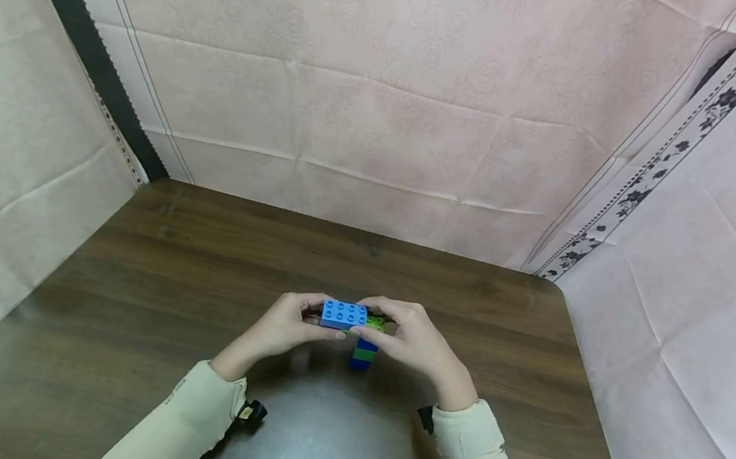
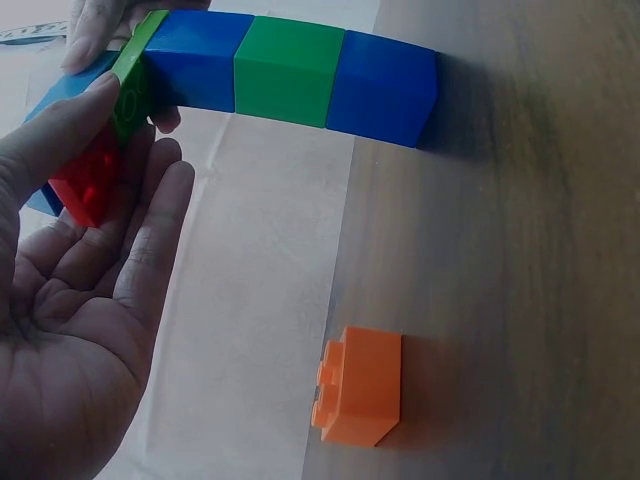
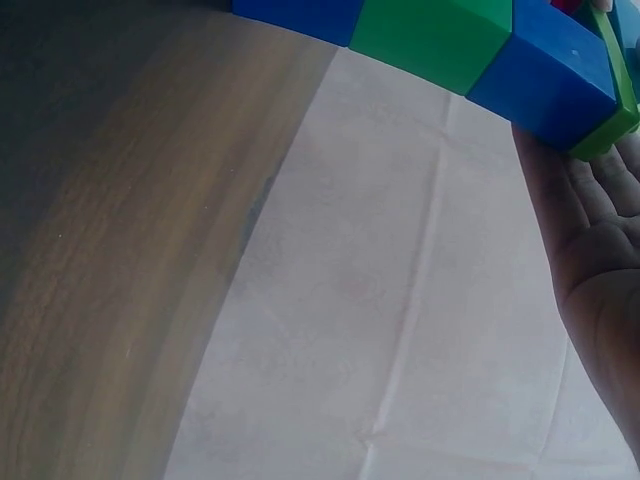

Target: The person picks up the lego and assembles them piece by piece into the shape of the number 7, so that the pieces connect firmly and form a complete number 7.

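A blue eight-stud toy brick [image 1: 344, 315] tops a tower of blocks, lying across a light green plate [image 2: 130, 85]. Below the plate, a blue block [image 2: 200, 58], a green block [image 2: 288, 70] and another blue block [image 2: 385, 88] form an upright column on the table. A red brick [image 2: 88, 185] sits beside the plate, partly behind my left thumb. My left hand [image 1: 285, 324] pinches the top brick's left end between thumb and fingers. From the other side, my right hand [image 1: 412, 339] pinches the top brick near its right end; its fingertips are mostly hidden in the right wrist view.
On the wooden table [image 1: 177, 360], an orange brick [image 2: 365, 388] lies near the column on the left hand's side; the head view does not show it plainly. Pale patterned cloth [image 1: 383, 129] hangs behind the table and along both sides.
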Demonstrator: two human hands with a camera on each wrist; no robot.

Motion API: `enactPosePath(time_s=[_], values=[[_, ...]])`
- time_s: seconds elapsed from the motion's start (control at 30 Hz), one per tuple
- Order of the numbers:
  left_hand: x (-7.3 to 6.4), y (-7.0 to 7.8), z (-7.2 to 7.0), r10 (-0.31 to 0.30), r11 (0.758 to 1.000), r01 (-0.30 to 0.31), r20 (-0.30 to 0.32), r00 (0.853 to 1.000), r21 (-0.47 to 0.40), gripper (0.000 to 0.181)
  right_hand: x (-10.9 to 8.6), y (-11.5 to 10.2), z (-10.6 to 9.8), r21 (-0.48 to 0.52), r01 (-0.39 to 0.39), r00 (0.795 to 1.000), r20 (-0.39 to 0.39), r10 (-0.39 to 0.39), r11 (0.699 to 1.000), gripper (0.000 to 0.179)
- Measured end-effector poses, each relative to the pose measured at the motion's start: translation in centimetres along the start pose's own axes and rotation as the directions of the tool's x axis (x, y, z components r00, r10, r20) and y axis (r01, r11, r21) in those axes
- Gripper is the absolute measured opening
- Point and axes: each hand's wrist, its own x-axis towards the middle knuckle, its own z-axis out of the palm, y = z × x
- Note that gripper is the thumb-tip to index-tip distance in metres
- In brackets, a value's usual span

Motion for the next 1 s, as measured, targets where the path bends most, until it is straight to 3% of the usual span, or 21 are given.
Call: enactPosePath(time_s=[0.27, 0.73, 1.0], values=[[0.9, -2.8, 0.0, -0.009, 1.0, 0.009, -0.003, 1.0, 0.006, 0.038, 0.0, -0.1, 0.0, 0.009, 0.004, 1.0, -0.001, -0.004, 1.0, 0.033], [0.9, -3.1, 0.0, 0.023, 1.0, -0.023, -0.004, 1.0, 0.0, 0.042, -0.2, 0.0, 0.1, -0.018, -0.045, 0.999, -0.009, 0.045, 0.999, 0.037], [1.0, -3.3, -0.1, 0.02, 1.0, -0.02, -0.008, 1.0, -0.007, 0.042, -0.1, 0.0, 0.4, -0.017, -0.009, 0.999, -0.033, 0.008, 1.0, 0.033]])
